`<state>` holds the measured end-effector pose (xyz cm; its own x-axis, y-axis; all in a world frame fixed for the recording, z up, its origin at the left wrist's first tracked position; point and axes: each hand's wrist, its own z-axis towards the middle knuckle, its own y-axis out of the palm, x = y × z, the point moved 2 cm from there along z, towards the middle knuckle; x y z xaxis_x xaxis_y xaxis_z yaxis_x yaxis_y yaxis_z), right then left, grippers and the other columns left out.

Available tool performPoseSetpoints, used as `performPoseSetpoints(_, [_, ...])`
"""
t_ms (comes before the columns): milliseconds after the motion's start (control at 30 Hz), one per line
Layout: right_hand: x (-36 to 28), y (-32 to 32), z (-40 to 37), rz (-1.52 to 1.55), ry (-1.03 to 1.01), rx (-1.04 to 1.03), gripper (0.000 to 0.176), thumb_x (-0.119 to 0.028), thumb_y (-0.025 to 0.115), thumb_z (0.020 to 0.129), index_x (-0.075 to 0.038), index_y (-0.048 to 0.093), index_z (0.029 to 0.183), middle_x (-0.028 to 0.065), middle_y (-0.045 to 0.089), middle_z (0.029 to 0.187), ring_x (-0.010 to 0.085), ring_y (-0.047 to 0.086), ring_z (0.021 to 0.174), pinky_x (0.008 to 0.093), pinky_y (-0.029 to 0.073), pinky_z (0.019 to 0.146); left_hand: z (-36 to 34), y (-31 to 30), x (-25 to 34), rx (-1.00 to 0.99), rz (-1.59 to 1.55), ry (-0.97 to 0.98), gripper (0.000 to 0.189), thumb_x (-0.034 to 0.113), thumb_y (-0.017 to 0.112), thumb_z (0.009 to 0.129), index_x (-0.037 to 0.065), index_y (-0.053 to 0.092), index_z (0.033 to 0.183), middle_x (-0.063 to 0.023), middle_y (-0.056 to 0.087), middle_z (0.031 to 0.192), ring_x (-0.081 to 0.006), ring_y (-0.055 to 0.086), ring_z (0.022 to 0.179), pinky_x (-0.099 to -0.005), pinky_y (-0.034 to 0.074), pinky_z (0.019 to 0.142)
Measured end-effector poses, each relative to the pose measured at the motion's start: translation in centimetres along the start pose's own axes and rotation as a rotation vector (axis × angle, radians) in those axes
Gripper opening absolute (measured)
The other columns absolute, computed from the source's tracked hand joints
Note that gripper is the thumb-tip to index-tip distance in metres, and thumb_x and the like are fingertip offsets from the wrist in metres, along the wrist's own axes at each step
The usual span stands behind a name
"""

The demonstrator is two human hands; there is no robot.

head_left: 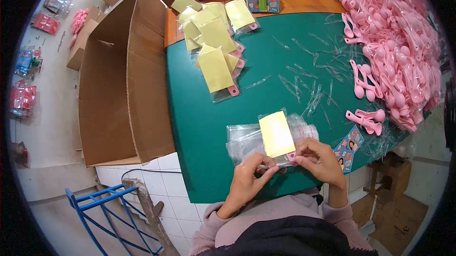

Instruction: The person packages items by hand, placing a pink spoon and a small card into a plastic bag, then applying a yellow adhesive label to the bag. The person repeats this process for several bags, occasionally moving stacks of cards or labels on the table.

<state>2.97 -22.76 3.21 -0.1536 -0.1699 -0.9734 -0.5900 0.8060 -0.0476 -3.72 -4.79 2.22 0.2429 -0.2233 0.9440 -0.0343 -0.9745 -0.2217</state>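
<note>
A person sits at a green counter, seen from above. Both hands hold one clear packet that contains a yellow card and a pink spoon. The packet lies flat near the counter's front edge, just beyond the fingertips. The left hand has its fingers closed on the packet's lower left edge. The right hand pinches the lower right corner, beside the pink spoon tip. Empty clear bags lie under the packet. Printed cards beside the right hand show cartoon figures, and any writing on them is too small to read. Finished packets and loose pink spoons lie farther back.
</note>
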Motion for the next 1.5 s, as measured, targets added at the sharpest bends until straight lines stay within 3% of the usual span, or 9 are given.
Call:
performPoseSetpoints(167, [1.1,0.8,0.1,0.149,0.175,0.192,0.009,-0.001,0.056,0.084,0.005,0.050,0.086,0.0090,0.059,0.076,0.0131,0.062,0.068,0.0230,0.052,0.061,0.0,0.3,-1.2,0.030,-0.116,-0.049,0.012,0.003,0.064,0.079,-0.002,0.056,0.088,-0.0040,0.058,0.083,-0.0083,0.057,0.076,-0.0205,0.048,0.063])
performPoseSetpoints(500, [1.2,1.6,0.1,0.146,0.098,0.260,0.012,0.001,0.056,0.083,0.004,0.051,0.094,0.0105,0.059,0.078,0.0135,0.063,0.067,0.0218,0.051,0.056,-0.5,0.7,-2.7,0.078,-0.420,-0.143,0.015,0.005,0.059,0.084,0.000,0.051,0.095,-0.0034,0.056,0.089,-0.0071,0.052,0.074,-0.0208,0.045,0.057])
performPoseSetpoints(633, [-0.7,1.1,-0.3,-0.112,0.073,0.257,0.023,0.000,0.057,0.081,0.000,0.057,0.104,0.0096,0.059,0.079,0.0132,0.061,0.068,0.0239,0.049,0.059,0.5,0.1,0.2,-0.027,-0.192,-0.097,0.027,0.002,0.056,0.084,0.000,0.049,0.111,-0.0023,0.053,0.090,-0.0040,0.046,0.065,-0.0162,0.040,0.053])
performPoseSetpoints(767, [-1.3,-2.4,-1.9,-0.464,-0.076,0.488,0.026,0.000,0.058,0.077,-0.002,0.059,0.103,0.0095,0.059,0.082,0.0143,0.058,0.072,0.0277,0.047,0.063,3.4,-4.4,2.6,0.067,-0.047,0.158,0.043,0.001,0.057,0.082,0.002,0.046,0.124,-0.0093,0.053,0.117,-0.0115,0.052,0.086,-0.0235,0.049,0.062])
performPoseSetpoints(867, [-1.2,-6.6,-3.2,-0.570,0.024,0.665,0.025,0.001,0.058,0.075,-0.001,0.059,0.100,0.0109,0.059,0.086,0.0193,0.058,0.078,0.0301,0.046,0.068,6.5,-6.6,5.5,0.337,-0.103,0.383,0.043,0.001,0.059,0.079,0.002,0.047,0.120,-0.0105,0.054,0.111,-0.0169,0.055,0.084,-0.0287,0.049,0.063])
performPoseSetpoints(933, [-0.4,-9.1,-3.3,-1.002,-0.120,0.706,0.024,0.001,0.059,0.073,-0.001,0.059,0.097,0.0124,0.057,0.089,0.0254,0.055,0.084,0.0333,0.044,0.074,7.7,-7.0,5.7,0.322,0.637,0.470,0.041,0.005,0.061,0.078,0.002,0.048,0.116,-0.0143,0.051,0.106,-0.0262,0.054,0.092,-0.0316,0.048,0.069])
performPoseSetpoints(1033, [0.7,-10.8,-2.0,-1.018,-0.114,0.631,0.027,0.000,0.060,0.072,-0.002,0.057,0.098,0.0133,0.056,0.093,0.0295,0.050,0.089,0.0361,0.040,0.080,7.6,-2.2,3.2,0.016,0.691,0.521,0.038,0.008,0.065,0.074,0.002,0.049,0.108,-0.0152,0.052,0.099,-0.0304,0.054,0.089,-0.0358,0.046,0.072])
performPoseSetpoints(1300, [-0.2,-10.8,-0.1,-1.254,-0.163,0.506,0.024,-0.001,0.056,0.074,-0.004,0.056,0.098,0.0105,0.052,0.088,0.0285,0.046,0.086,0.0384,0.038,0.076,8.4,-0.3,1.2,-0.047,0.581,0.486,0.027,0.007,0.066,0.070,0.007,0.055,0.095,-0.0060,0.054,0.084,-0.0246,0.054,0.080,-0.0353,0.043,0.072])
performPoseSetpoints(1500, [-5.8,-10.5,-0.9,-0.994,-0.381,0.895,0.020,-0.002,0.056,0.080,-0.001,0.057,0.100,0.0117,0.055,0.090,0.0238,0.054,0.083,0.0330,0.042,0.076,8.9,-1.1,1.6,-0.066,0.385,0.462,0.017,0.010,0.068,0.072,0.004,0.057,0.083,-0.0073,0.060,0.079,-0.0237,0.058,0.072,-0.0324,0.047,0.063])
